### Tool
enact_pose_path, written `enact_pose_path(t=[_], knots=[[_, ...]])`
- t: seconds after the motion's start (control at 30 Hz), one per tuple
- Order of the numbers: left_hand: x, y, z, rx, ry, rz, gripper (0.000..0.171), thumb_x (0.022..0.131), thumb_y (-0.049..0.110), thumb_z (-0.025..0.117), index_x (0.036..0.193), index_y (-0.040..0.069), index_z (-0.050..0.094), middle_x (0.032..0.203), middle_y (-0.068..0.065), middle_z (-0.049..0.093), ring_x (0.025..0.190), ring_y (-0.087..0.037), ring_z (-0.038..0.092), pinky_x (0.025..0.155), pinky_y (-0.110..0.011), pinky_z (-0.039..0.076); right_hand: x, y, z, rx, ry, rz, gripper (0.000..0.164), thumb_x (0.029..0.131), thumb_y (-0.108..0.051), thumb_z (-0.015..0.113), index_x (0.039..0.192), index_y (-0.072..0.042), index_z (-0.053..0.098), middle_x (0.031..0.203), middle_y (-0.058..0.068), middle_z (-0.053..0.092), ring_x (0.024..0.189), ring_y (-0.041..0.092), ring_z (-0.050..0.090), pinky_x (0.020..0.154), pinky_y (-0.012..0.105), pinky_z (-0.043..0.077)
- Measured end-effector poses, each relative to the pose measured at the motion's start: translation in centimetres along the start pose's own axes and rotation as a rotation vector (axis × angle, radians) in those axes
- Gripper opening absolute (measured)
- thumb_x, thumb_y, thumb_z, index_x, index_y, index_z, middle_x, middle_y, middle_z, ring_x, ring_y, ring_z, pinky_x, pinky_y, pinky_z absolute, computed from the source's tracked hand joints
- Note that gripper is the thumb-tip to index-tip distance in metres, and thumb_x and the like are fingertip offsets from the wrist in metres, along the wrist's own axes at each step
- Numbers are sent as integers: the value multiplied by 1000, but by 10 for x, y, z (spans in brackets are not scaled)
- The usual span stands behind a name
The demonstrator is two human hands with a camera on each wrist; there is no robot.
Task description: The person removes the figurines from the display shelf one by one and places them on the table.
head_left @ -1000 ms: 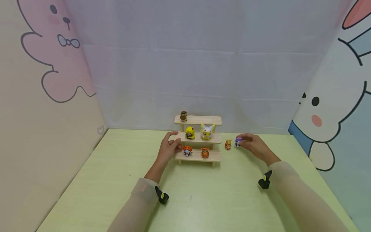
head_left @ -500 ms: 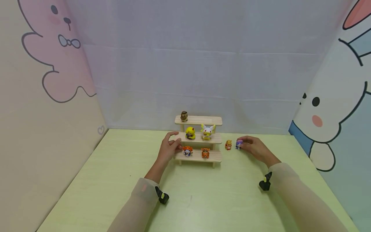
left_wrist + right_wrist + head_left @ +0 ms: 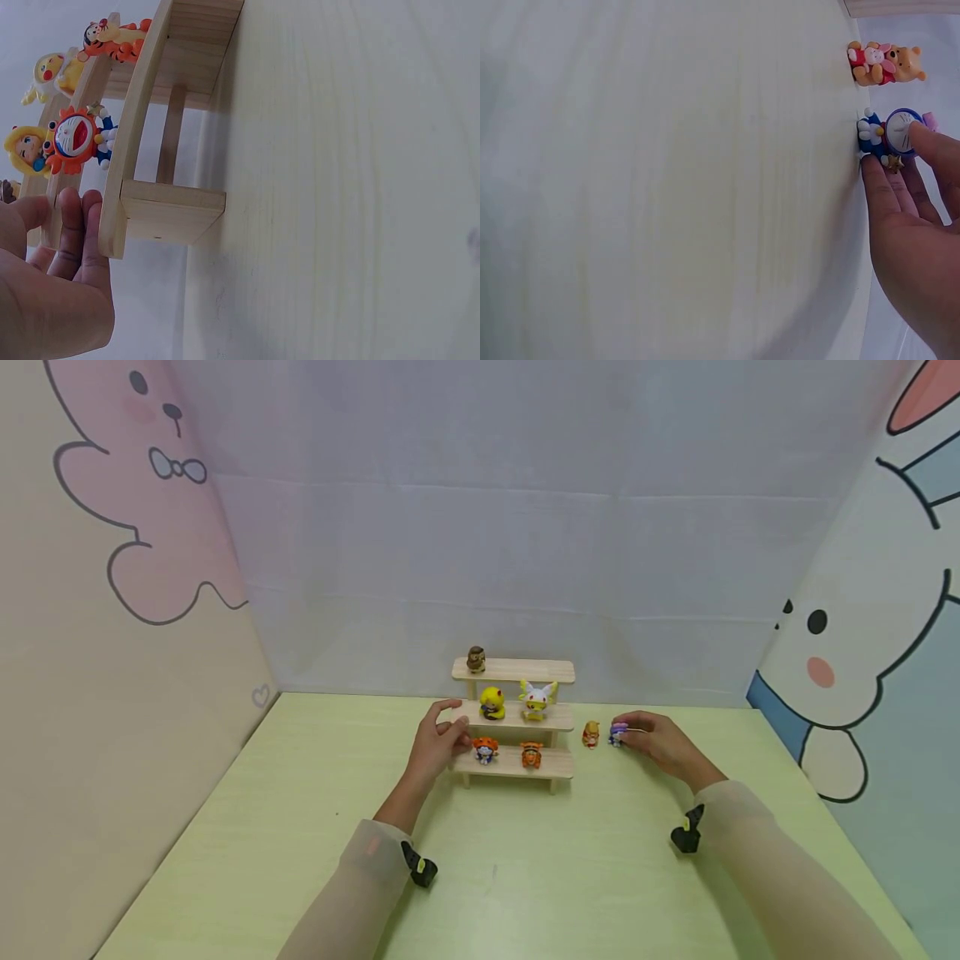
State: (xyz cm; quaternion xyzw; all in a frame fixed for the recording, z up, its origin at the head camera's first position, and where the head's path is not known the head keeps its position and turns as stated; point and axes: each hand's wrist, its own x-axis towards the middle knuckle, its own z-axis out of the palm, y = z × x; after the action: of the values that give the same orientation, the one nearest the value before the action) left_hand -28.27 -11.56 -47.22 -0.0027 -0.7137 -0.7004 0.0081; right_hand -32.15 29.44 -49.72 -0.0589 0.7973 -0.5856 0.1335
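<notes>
My right hand (image 3: 663, 745) pinches a small blue-and-white Doraemon figurine (image 3: 874, 133) with a purple top between thumb and fingers. It stands upright at the table surface, beside a Winnie the Pooh figurine (image 3: 881, 64). My left hand (image 3: 437, 745) grips the left end of the middle board of a three-tier wooden display shelf (image 3: 555, 764), thumb and fingers on either side of it. On the bottom tier are an orange-maned Doraemon figurine (image 3: 75, 140) and a Tigger figurine (image 3: 120, 41). A yellow-haired figurine (image 3: 492, 702) and a white-and-yellow eared figurine (image 3: 537, 700) share the middle tier.
A brown owl figurine (image 3: 476, 660) stands at the left of the top tier. The pale wood-grain table (image 3: 525, 877) meets a white backdrop cloth (image 3: 420, 543) behind the shelf. Side panels with a pink bear (image 3: 150, 527) and a white rabbit (image 3: 847, 635) flank it.
My right hand has lowered the Doraemon figurine slightly, to the table beside Pooh, and still holds it. The left hand stays at the shelf.
</notes>
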Motion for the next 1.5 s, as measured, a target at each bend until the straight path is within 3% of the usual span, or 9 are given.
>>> enact_pose_path(t=[0.37,0.57,0.77,0.97,1.07,1.5], knots=[[-2,2,-1,1,-8,-1,39,105,19,63,144,16,56,82,-15,69,78,-26,70,84,-44,62,-4,-4,-3,-9,-28,1,45,105,-8,60,146,6,49,150,27,47,116,9,57,92,17,52],[-1,2,-2,-20,-30,-16,43,106,17,62,147,12,52,86,-22,69,87,-38,70,92,-53,59,-2,-6,-6,-51,-24,-30,46,105,-10,61,146,6,49,150,27,47,129,23,55,95,16,51],[-10,20,-2,-14,-53,-32,44,106,12,59,149,7,49,88,-27,68,93,-47,67,95,-58,56,-4,-13,-9,-59,-20,-28,46,107,-14,59,146,6,48,151,27,46,138,37,48,103,20,50],[-17,31,-1,-11,-60,-25,44,106,10,59,149,4,49,88,-28,67,95,-51,66,96,-59,55,-3,-15,-14,-55,-21,-36,48,107,-16,59,148,6,46,151,27,47,133,27,53,100,16,49],[-18,33,-1,-13,-60,-31,44,106,10,59,149,3,49,89,-29,67,96,-52,65,96,-59,55,-2,-17,-16,-64,-16,-31,50,107,-20,60,148,5,46,152,25,47,132,23,53,104,19,49],[-18,33,-1,-10,-59,-28,44,106,10,59,149,3,49,92,-34,66,99,-56,63,96,-59,55,-1,-36,-20,-41,-7,-54,50,109,-23,57,149,5,45,153,26,45,140,33,45,103,17,47]])
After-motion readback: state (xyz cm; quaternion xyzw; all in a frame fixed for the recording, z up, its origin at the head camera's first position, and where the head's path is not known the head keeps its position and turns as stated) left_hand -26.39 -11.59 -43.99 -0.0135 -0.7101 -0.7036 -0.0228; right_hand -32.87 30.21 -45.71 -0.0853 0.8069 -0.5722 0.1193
